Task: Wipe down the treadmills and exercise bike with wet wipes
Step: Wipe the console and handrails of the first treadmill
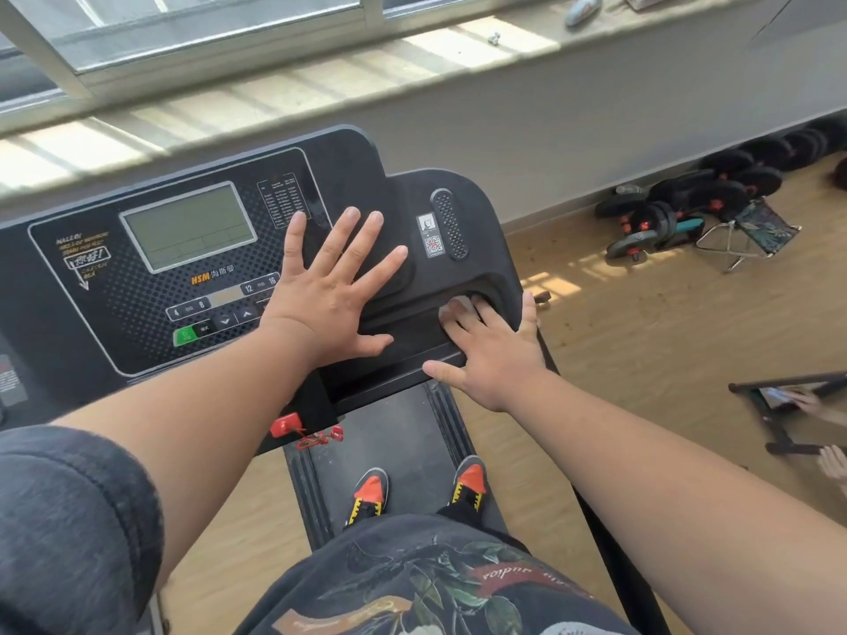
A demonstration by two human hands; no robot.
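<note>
We stand on the belt (394,433), the console (137,286) close under the sill (275,89) and open floor (641,323) off its right edge. Our left hand (327,291) lies flat with a wide grip beside the dull screen (189,225). Our right hand (490,355) presses a white wipe (453,307), mostly hidden under straight fingers, into the tray (458,291).

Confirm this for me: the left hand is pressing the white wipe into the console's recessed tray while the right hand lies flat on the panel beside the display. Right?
Not quite: the hands are swapped. In the head view the right hand presses the white wipe into the console's recessed tray, while the left hand lies flat on the panel beside the display.
</note>
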